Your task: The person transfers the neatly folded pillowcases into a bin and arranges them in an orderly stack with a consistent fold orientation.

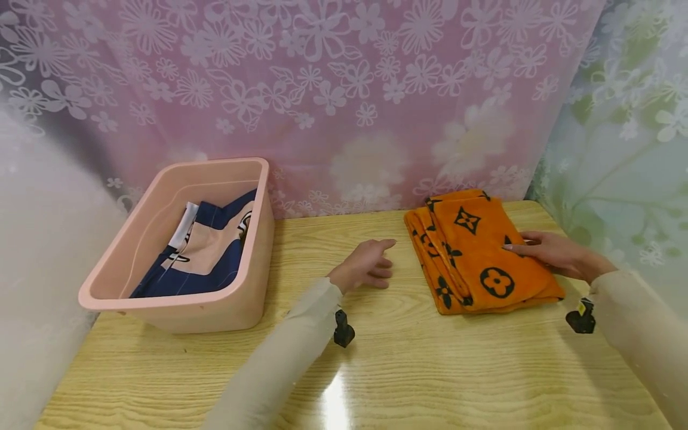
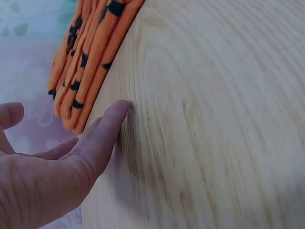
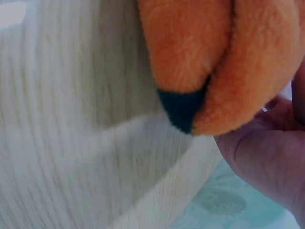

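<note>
A folded orange towel (image 1: 484,263) with dark flower motifs lies on the right part of the table, its stacked layers facing left. My right hand (image 1: 553,254) grips its right edge, the thumb lying over the top and the other fingers partly hidden. In the right wrist view a thick rounded fold of the towel (image 3: 190,57) hides much of that hand (image 3: 267,157). Just left of the towel, my left hand (image 1: 368,266) hovers over the wood with its fingers loosely extended and holds nothing. The left wrist view shows this hand (image 2: 66,167) near the towel's layered side (image 2: 90,62).
A pink plastic tub (image 1: 188,307) stands at the left of the table (image 1: 408,370). Folded navy and beige cloth (image 1: 206,254) lies inside it. Flowered curtains (image 1: 322,107) hang behind the table and along its sides.
</note>
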The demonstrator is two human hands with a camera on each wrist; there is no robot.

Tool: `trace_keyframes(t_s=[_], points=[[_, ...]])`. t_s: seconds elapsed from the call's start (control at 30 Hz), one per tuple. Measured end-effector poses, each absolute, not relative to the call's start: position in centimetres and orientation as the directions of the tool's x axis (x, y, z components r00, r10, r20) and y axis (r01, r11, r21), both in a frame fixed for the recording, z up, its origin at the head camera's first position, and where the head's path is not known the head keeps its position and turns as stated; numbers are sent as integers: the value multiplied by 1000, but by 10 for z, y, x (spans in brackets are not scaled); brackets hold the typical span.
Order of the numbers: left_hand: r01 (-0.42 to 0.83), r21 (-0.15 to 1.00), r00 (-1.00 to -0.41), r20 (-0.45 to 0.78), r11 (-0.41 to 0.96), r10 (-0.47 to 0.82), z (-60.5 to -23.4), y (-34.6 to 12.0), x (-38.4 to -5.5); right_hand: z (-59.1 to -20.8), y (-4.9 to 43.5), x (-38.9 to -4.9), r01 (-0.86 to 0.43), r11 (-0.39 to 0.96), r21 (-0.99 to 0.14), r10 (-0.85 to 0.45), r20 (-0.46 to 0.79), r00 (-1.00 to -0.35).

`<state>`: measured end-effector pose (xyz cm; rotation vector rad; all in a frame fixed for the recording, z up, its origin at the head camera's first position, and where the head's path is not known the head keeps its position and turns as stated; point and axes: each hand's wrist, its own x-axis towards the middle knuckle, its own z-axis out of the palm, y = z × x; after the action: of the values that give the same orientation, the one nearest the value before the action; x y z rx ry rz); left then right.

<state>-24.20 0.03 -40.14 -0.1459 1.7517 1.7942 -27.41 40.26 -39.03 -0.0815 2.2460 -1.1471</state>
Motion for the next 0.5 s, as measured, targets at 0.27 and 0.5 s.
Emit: trace_keyframes(t_s=[0.27, 0.5], points=[[-582, 813, -770, -555, 10, 314, -404, -13, -242, -389, 379, -271, 206, 622, -756, -338, -496, -800], [-613, 790, -764, -584, -24, 275, -400, -17, -237, -385, 349, -265, 269, 572, -775, -362, -532, -765]])
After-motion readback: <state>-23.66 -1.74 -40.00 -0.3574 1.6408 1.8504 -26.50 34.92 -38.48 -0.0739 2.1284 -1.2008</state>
